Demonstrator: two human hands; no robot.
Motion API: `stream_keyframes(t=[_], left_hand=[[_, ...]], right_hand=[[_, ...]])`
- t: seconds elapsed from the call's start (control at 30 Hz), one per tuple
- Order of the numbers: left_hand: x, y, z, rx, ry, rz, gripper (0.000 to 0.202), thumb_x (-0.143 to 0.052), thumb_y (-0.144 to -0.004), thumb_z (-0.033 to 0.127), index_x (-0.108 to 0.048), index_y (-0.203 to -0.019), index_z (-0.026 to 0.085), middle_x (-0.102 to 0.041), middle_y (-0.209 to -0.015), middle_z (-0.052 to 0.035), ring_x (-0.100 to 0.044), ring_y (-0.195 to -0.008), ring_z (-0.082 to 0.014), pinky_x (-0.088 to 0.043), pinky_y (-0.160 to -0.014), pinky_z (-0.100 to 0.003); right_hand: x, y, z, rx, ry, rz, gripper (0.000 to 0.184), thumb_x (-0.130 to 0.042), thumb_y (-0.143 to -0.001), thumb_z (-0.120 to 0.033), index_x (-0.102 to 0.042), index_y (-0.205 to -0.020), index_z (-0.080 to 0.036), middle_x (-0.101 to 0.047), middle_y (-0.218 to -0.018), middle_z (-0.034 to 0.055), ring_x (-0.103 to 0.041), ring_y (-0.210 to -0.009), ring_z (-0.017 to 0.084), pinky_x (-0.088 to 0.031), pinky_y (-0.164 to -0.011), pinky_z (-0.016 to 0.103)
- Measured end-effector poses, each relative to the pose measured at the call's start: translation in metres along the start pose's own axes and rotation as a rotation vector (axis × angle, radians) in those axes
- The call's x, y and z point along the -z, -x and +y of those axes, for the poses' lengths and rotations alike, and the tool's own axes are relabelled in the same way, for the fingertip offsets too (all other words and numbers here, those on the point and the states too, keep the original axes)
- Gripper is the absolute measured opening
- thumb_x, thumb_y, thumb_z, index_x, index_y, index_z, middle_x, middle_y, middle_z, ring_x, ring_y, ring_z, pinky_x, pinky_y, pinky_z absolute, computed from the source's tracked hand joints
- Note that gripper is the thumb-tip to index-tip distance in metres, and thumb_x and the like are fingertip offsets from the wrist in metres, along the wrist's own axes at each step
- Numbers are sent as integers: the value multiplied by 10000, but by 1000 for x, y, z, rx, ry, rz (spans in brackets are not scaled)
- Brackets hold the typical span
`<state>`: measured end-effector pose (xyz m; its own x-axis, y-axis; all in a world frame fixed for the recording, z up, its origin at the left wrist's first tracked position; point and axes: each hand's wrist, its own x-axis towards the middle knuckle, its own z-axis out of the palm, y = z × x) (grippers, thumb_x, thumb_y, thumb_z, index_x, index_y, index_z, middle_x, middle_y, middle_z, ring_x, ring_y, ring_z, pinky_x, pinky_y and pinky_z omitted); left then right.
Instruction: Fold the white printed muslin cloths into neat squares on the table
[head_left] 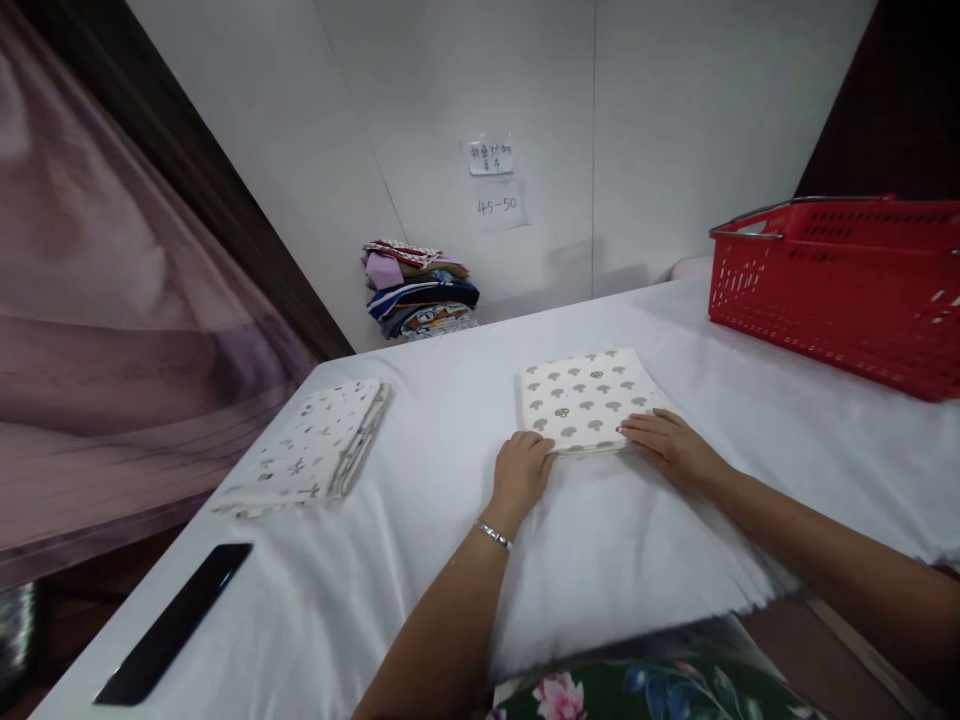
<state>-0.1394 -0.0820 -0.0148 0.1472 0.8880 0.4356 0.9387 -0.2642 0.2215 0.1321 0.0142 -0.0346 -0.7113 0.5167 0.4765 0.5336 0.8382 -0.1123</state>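
Note:
A folded cream cloth with grey mushroom prints (585, 395) lies on the white-covered table (615, 560) in front of me. My left hand (521, 472), a silver bracelet on its wrist, curls its fingers over the cloth's near left corner. My right hand (667, 445) lies with fingers stretched out along the cloth's near right edge, pressing on it.
A second folded patterned cloth (319, 448) lies at the table's left. A black phone (176, 622) rests near the front left edge. A red plastic basket (847, 285) stands at the right. A pile of folded clothes (420, 290) sits against the back wall.

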Motion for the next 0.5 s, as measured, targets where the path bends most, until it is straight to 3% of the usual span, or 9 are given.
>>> stream_keyframes(t=[0.17, 0.3, 0.5], left_hand=[[-3, -1, -2, 22, 53, 21, 192, -451, -902, 257, -610, -1003, 222, -608, -905, -31, -508, -882, -180, -443, -763, -317], [-2, -1, -1, 57, 80, 12, 198, -434, -911, 266, -610, -993, 227, -609, -905, -22, -507, -881, -178, -436, -760, -306], [-1, -1, 0, 63, 89, 7, 194, -436, -912, 276, -610, -981, 227, -605, -903, -19, -500, -881, -178, -430, -753, -306]], right_hand=[[2, -4, 1, 9, -1, 8, 313, -377, -926, -231, -583, -1160, -247, -615, -1179, 40, -532, -1124, 183, -323, -1007, 462], [11, -8, -20, 13, -24, 94, 307, -393, -912, -213, -604, -1135, -204, -609, -1176, 79, -517, -1127, 216, -386, -937, 428], [8, -19, -72, -27, -200, -154, 343, -338, -926, -269, -665, -1010, -214, -688, -919, 56, -618, -815, 183, -467, -715, 312]])
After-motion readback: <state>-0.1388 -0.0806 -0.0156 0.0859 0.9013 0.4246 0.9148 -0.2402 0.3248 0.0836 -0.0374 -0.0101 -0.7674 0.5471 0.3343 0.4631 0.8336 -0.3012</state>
